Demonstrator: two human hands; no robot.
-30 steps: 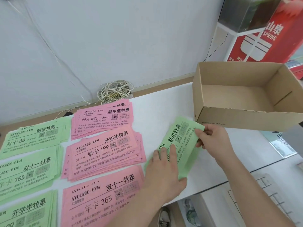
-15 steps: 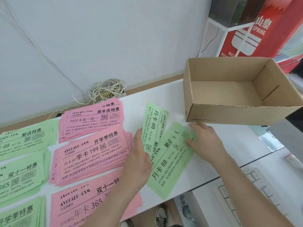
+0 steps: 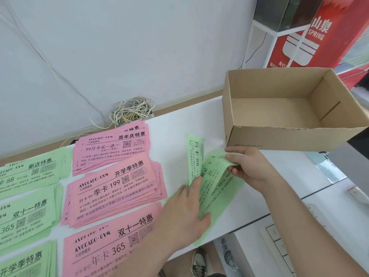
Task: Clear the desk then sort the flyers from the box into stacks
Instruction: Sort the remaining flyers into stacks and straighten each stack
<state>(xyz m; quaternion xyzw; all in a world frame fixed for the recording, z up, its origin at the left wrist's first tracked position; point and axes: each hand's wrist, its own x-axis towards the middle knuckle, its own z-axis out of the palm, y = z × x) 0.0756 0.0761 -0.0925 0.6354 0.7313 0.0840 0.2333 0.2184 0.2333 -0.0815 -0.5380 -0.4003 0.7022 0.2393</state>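
The last few thin green paper flyers (image 3: 214, 188) lie on the white desk top (image 3: 179, 124), just in front of the open brown cardboard box (image 3: 279, 136), whose visible floor is bare. Such sheets are likely featherlight, limp and slick against one another — they will bend at the slightest lift, and a careless slide could fan or crease them. The safest hold is probably a flat pinch at a short end or a corner, with the other end pressed down so that only the top sheet comes away.

The right hand (image 3: 249, 166) does roughly that. Its fingers and thumb are closed on the far end of the upper flyer, which curls up off the desk between them; the box wall stands just beyond its knuckles. The left hand (image 3: 185, 208) lies nearly flat, fingers spread and loosely extended, palm down on the near end of the same sheets. Its forefinger reaches up toward a second green flyer (image 3: 194, 156) that stands on edge just beyond the fingertips — whether the finger grips that sheet or merely props it cannot be told.

To the left of the left hand, nearly touching its wrist, sit the three stacks of pink paper flyers (image 3: 113, 186); farther left again lie the stacks of green paper flyers (image 3: 30, 172). Judging by the bare box, the sorting is close to done.
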